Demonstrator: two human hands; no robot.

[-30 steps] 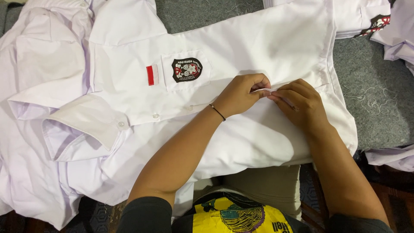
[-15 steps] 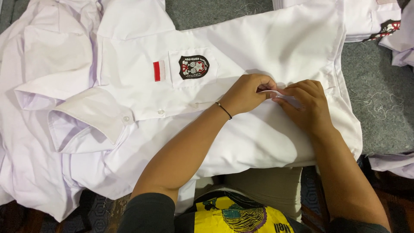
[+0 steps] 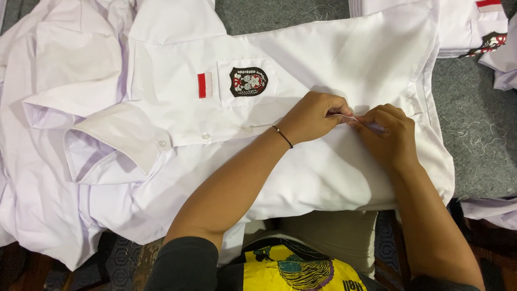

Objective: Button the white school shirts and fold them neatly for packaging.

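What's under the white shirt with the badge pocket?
More white garments show beneath the white shirt at its left; grey mat at right. Anything under its middle is covered.

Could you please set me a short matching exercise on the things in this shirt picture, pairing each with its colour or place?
Things:
1. badge
2. small flag patch
3. bracelet
4. grey mat

Descriptions:
A. on the left hand's wrist
B. red and white
C. on the chest pocket
D. under the white shirt

Pairs: 1-C, 2-B, 3-A, 4-D
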